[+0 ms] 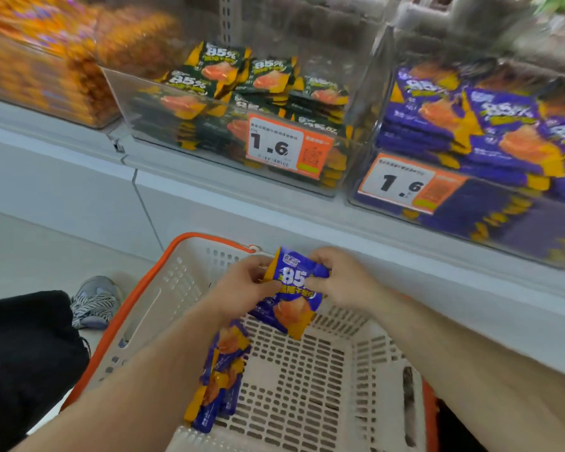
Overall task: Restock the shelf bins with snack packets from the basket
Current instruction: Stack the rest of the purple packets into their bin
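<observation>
Below my forearms sat the basket (177, 288) with a few purple packets (219, 376) lying along its left side. Above it, my left hand (242, 285) and right hand (336, 278) each had fingers pinched on a purple snack packet (294, 298). It hung below the purple bin (470, 177), right of the green bin (242, 125).

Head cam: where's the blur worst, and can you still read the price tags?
Head view: motion blur is heaviest at the top, smearing the orange packets upper left and the upper right corner; both price tags still read 1.6; the purple packet held by both hands is slightly soft; shelf edges bow from the wide lens.
</observation>
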The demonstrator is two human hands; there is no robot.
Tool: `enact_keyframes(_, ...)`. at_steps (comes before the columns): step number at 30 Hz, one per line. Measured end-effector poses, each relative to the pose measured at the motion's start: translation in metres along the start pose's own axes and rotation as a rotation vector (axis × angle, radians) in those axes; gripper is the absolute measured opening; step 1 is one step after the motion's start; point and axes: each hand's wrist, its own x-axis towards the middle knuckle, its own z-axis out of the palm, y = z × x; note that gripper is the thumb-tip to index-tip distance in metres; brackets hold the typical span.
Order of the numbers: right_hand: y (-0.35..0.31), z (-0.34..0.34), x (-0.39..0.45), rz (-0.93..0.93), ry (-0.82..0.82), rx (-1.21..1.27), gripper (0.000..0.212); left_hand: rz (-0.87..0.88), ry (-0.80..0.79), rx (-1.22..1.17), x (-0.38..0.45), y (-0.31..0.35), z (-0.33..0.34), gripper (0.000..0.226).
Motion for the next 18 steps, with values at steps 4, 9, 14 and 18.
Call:
enact_keyframes(4,-0.026,-0.043,-0.035,-0.096,0.184,0.066,0.025,0.154,0.076,-0.052,-0.012,0.042,0.004,0.023)
enact_keyframes(9,-0.056,-0.078,-0.083,-0.207,0.436,0.377,0.039,0.302,0.105,-0.151,-0.027,0.100,0.018,0.021)
enact_keyframes(14,-0.071,-0.095,-0.119,-0.194,0.671,0.595,0.037,0.348,0.116,-0.324,-0.036,0.138,0.037,0.016)
enact_keyframes(18,-0.072,-0.099,-0.136,-0.208,0.665,0.549,0.028,0.303,0.148,-0.508,-0.032,0.166,0.054,0.011)
